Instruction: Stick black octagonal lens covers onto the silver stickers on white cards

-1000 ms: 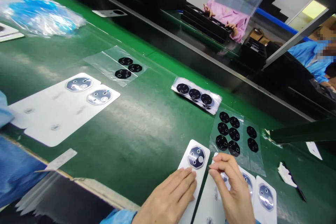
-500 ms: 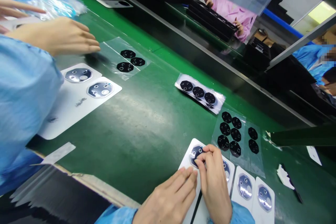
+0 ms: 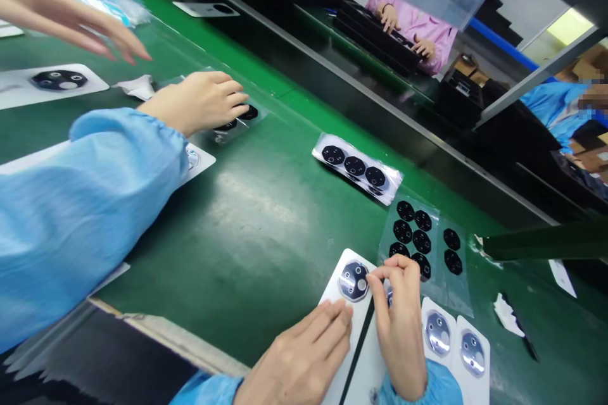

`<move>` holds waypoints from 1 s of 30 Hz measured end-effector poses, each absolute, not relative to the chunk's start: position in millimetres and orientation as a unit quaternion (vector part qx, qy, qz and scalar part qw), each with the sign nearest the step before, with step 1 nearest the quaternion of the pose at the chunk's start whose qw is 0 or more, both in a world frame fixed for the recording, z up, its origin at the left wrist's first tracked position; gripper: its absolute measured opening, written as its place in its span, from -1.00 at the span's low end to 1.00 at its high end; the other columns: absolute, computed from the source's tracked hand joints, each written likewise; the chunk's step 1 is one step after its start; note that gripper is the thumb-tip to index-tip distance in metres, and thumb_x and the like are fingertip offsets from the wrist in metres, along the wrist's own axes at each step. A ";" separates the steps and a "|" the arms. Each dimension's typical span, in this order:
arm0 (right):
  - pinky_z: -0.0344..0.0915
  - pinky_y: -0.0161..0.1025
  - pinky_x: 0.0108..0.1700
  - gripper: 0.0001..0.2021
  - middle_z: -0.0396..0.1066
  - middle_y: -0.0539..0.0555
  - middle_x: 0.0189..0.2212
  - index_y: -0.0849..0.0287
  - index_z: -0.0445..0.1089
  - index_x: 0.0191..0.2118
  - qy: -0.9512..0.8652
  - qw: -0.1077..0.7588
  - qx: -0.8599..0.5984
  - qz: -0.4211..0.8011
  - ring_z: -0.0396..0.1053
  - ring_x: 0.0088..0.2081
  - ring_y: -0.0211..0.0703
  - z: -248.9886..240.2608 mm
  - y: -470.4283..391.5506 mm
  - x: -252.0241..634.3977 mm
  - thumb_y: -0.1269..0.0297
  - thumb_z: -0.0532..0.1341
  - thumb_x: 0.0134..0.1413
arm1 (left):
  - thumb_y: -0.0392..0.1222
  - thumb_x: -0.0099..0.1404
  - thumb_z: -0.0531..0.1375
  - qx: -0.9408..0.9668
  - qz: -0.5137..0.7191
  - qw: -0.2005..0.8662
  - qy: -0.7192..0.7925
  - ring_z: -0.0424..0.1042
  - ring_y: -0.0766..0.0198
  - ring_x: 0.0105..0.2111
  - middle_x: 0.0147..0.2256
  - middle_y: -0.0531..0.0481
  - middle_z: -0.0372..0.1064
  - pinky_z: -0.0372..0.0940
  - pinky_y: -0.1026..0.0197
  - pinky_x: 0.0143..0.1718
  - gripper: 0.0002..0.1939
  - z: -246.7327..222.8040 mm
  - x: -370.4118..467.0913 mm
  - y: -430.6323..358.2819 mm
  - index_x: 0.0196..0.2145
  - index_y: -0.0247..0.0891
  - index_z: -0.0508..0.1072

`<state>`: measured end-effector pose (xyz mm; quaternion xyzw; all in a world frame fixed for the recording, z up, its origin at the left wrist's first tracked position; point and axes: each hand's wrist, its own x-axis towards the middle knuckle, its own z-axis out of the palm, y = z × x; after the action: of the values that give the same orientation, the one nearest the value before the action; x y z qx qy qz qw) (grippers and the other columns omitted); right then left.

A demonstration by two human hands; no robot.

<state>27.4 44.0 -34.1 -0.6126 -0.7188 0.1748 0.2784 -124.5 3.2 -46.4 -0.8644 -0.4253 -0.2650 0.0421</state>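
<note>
My left hand lies flat, fingers stretched out, on a white phone back panel. At the panel's top sits a shiny octagonal camera plate with round lens openings. My right hand is closed in a pinch at the right edge of that plate. Whatever is between its thumb and finger is too small to make out. Under the right hand lies another white panel, mostly covered. Two more white panels with camera plates stand side by side to the right.
Clear sheets with black octagonal stickers lie beyond my right hand. A white strip with black stickers is farther back. A black pen-like tool lies right. At left, a co-worker's hand reaches over another sticker sheet, with another hand behind.
My right hand has shifted from over the camera plate to its right edge, uncovering it. My left hand stays nearly put. The co-worker's arm at left has moved right, over the sticker sheet.
</note>
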 end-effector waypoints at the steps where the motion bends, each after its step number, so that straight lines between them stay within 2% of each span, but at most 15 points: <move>1: 0.22 -0.16 -0.12 -0.86 0.12 0.08 -0.19 0.12 0.24 -0.37 -0.725 0.278 -0.607 0.171 0.21 -0.09 -0.08 -33.5 44.0 28.0 0.35 0.02 0.23 | -0.38 0.35 -0.19 -0.870 -0.255 0.043 -0.419 0.46 0.43 -0.11 -0.16 0.14 0.50 0.33 0.40 -0.08 -0.55 -44.9 -124.6 4.1 -0.19 -0.28 0.49; 4: 0.22 -0.16 -0.15 -0.83 0.13 0.08 -0.22 0.12 0.21 -0.41 -0.738 0.251 -0.596 0.194 0.21 -0.13 -0.08 -31.8 45.4 29.6 0.36 0.02 0.22 | -0.40 0.35 -0.20 -0.860 -0.282 0.043 -0.423 0.48 0.41 -0.14 -0.20 0.09 0.53 0.35 0.38 -0.09 -0.55 -42.8 -125.3 5.5 -0.23 -0.30 0.49; 7: 0.20 -0.10 -0.10 -0.86 0.11 0.08 -0.23 0.12 0.21 -0.37 -0.723 0.260 -0.610 0.196 0.19 -0.12 -0.07 -28.6 48.8 28.8 0.34 0.01 0.24 | -0.43 0.34 -0.15 -0.875 -0.264 0.014 -0.405 0.45 0.37 -0.08 -0.12 0.06 0.49 0.31 0.36 -0.05 -0.60 -42.5 -128.1 6.1 -0.16 -0.33 0.47; 9: 0.19 -0.08 -0.10 -0.86 0.11 0.09 -0.21 0.12 0.22 -0.35 -0.724 0.270 -0.608 0.182 0.17 -0.11 -0.05 -28.0 51.0 25.0 0.35 0.01 0.24 | -0.45 0.33 -0.15 -0.885 -0.248 -0.015 -0.394 0.42 0.36 -0.05 -0.09 0.07 0.47 0.28 0.36 -0.04 -0.59 -41.9 -130.3 6.6 -0.12 -0.34 0.45; 13: 0.20 -0.08 -0.16 -0.83 0.13 0.09 -0.23 0.13 0.22 -0.41 -0.754 0.248 -0.582 0.175 0.17 -0.20 -0.08 -33.2 57.0 15.4 0.44 0.01 0.20 | -0.42 0.33 -0.16 -0.879 -0.262 -0.052 -0.394 0.42 0.35 -0.06 -0.11 0.10 0.48 0.29 0.35 -0.06 -0.58 -40.0 -132.2 7.5 -0.11 -0.31 0.46; 19: 0.17 -0.04 -0.08 -0.87 0.09 0.07 -0.24 0.13 0.22 -0.37 -0.729 0.262 -0.603 0.189 0.15 -0.13 -0.06 -31.9 67.6 19.5 0.37 0.02 0.23 | -0.43 0.34 -0.16 -0.877 -0.259 -0.048 -0.401 0.41 0.35 -0.05 -0.10 0.08 0.47 0.27 0.37 -0.05 -0.58 -38.9 -130.5 8.2 -0.15 -0.35 0.47; 24: 0.18 -0.07 -0.13 -0.85 0.11 0.08 -0.24 0.15 0.23 -0.39 -0.769 0.233 -0.571 0.166 0.16 -0.18 -0.07 -30.4 65.5 18.1 0.45 0.03 0.20 | -0.40 0.36 -0.16 -0.875 -0.266 -0.030 -0.404 0.42 0.36 -0.06 -0.14 0.08 0.50 0.30 0.35 -0.07 -0.59 -38.4 -129.5 7.0 -0.17 -0.34 0.47; 30: 0.21 -0.07 -0.15 -0.83 0.13 0.08 -0.26 0.14 0.27 -0.40 -0.754 0.259 -0.584 0.150 0.16 -0.20 -0.08 -31.6 66.2 12.1 0.44 0.04 0.20 | -0.40 0.36 -0.22 -0.884 -0.220 -0.009 -0.411 0.39 0.43 -0.06 -0.11 0.19 0.47 0.21 0.37 -0.05 -0.51 -39.6 -128.4 5.5 -0.16 -0.30 0.50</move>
<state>12.1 66.2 -31.6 -0.5844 -0.7541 0.1504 0.2592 -128.4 5.5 -39.6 -0.8845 -0.4112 -0.2201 -0.0095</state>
